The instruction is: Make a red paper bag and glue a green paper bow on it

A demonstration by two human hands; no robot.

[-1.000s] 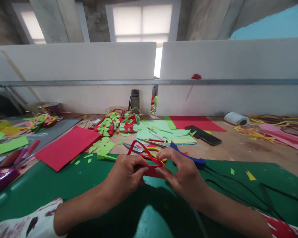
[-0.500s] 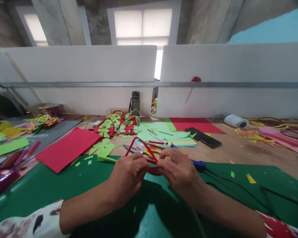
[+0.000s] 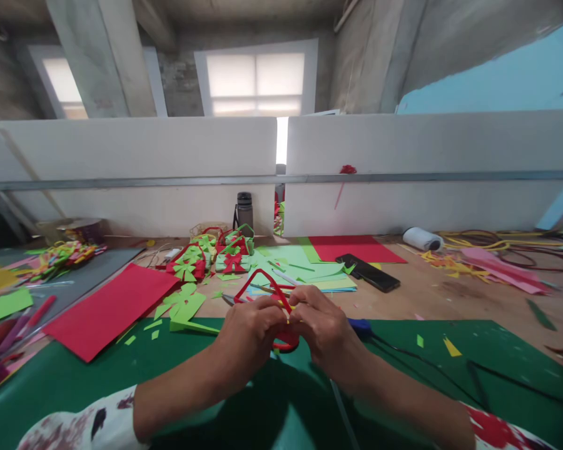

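Observation:
My left hand (image 3: 248, 334) and my right hand (image 3: 327, 331) meet over the green cutting mat (image 3: 98, 369), fingers pinched together on a small red paper piece (image 3: 285, 340). A thin red paper strip loop (image 3: 258, 282) rises from that piece toward the back, between and above my knuckles. Both hands are closed on the red paper; the fingertips hide most of it. A blue-handled tool (image 3: 359, 325) lies just right of my right hand.
A red sheet (image 3: 107, 306) lies left of the mat, with light green cut-outs (image 3: 181, 306) beside it. Finished red and green paper baskets (image 3: 216, 250), a dark bottle (image 3: 244, 209), a black phone (image 3: 368, 272), a white roll (image 3: 421, 239) and paper scraps stand further back against white partitions.
My hands have drawn closer together and folded the red piece smaller. The view has tilted, so the table sits lower in the frame.

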